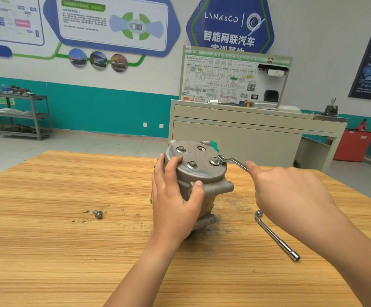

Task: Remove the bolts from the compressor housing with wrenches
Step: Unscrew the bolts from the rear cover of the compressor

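A grey metal compressor housing point(204, 173) stands upright on the wooden table point(47, 251). Three bolts sit in its top face: one at the back left point(180, 148), one at the front point(192, 165) and one at the right point(214, 161). An empty bolt hole point(201, 149) shows at the back. My left hand point(175, 196) grips the housing's left side. A silver wrench point(233, 161) has its ring end at the right bolt, and my right hand point(291, 191) holds its handle. One loose bolt point(97, 214) lies on the table to the left.
An L-shaped socket wrench point(276, 235) lies on the table right of the housing. Beyond the table stand a beige training bench point(246, 129) with a wiring board, a grey shelf cart point(18, 116) at the left and a red cabinet point(353, 145) at the right.
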Available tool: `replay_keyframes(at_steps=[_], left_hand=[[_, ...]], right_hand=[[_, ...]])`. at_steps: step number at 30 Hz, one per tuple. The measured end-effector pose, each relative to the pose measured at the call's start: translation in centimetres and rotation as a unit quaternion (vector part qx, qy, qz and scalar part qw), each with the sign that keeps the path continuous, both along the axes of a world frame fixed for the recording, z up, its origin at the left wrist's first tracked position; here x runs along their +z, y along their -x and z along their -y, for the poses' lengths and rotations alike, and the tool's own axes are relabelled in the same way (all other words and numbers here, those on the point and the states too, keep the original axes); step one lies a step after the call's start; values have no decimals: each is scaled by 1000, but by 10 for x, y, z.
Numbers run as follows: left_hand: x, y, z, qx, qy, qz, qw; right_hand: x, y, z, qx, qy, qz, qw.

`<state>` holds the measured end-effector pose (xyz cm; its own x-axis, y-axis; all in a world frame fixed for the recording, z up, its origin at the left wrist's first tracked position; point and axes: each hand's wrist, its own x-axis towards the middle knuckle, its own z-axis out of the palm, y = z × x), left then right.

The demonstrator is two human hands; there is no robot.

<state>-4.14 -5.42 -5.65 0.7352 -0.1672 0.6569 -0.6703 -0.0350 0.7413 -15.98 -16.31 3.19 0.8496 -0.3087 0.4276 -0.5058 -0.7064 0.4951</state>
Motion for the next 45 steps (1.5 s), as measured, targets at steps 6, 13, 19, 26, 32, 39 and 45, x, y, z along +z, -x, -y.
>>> replay_keyframes(at_steps=[6,13,19,26,32,39,45], left_hand=[[-1,0,-1,2,0,-2,1000],[-2,0,1,5,4,2,1000],[-2,1,2,9,9,13,1000],[-1,1,0,11,3,12,1000],[1,5,5,29,-5,9,1000],[0,2,2,20,10,10,1000],[-1,3,1,17,12,7,1000]], right_hand=[[4,3,1,-1,-23,12,1000],[4,4,-13,4,-41,4,999],[6,1,-31,23,-25,-58,998],[2,-1,-31,52,-12,-65,996],[11,-1,-26,60,-23,-66,996],[-2,1,-36,28,-29,-65,997],[-3,-4,-30,47,-27,-29,998]])
